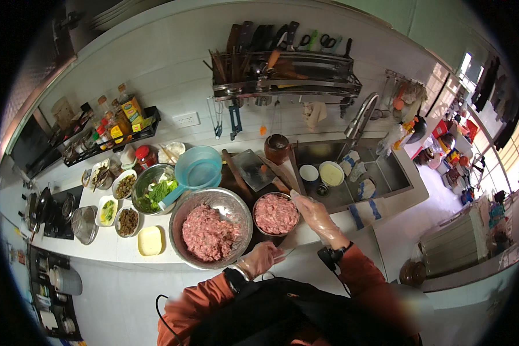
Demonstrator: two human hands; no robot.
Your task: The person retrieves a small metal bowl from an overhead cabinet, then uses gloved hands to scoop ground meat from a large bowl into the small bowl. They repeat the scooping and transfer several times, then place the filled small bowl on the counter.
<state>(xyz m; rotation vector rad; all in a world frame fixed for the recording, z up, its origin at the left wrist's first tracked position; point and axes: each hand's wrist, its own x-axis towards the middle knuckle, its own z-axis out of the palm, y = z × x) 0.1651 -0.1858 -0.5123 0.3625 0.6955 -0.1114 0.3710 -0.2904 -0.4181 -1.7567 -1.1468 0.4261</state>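
Observation:
Two bowls of minced meat are in front of me. The large metal bowl (242, 203) holds a big pinkish mound of mince (209, 233). On its right, a smaller bowl (281, 235) is filled near its rim with more mince (277, 214). My right hand (315, 216), in a clear plastic glove, has its fingertips at the small bowl's right rim; whether they grip it is unclear. My left hand (259, 259), also gloved, is below the gap between the bowls, fingers apart and nothing visible in them.
Left of the large bowl are a blue plastic ladle (199, 168), a bowl of greens (160, 194), small dishes of chopped food (127, 220) and a yellow dish (150, 241). A cleaver (253, 168) lies behind the small bowl, beside the sink (389, 177). Knives (245, 36) stand on the wall rack.

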